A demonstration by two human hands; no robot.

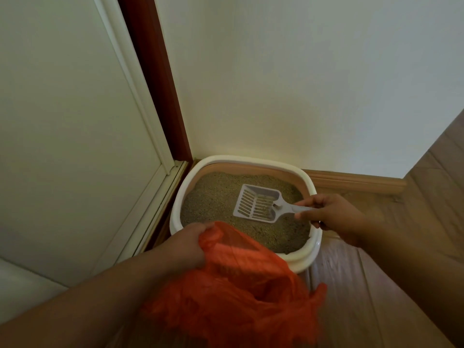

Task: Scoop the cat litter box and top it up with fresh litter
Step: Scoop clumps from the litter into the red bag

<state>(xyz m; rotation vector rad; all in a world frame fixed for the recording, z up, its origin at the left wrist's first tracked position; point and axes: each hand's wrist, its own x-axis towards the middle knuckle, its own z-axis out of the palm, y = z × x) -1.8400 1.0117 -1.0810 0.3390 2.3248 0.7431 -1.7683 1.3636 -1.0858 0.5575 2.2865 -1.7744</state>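
Now your right hand (334, 217) pinches the litter scoop (258, 203) handle; its long axis runs left over the litter, while your left hand (190, 243) grips the orange bag (241, 285) nearer you.

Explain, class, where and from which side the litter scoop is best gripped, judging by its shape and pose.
Probably by the narrow handle, from the right, where the right hand already pinches the scoop. The handle points right, away from the slotted pan, which lies over the litter and should stay free to sift. The left hand holds the orange bag.
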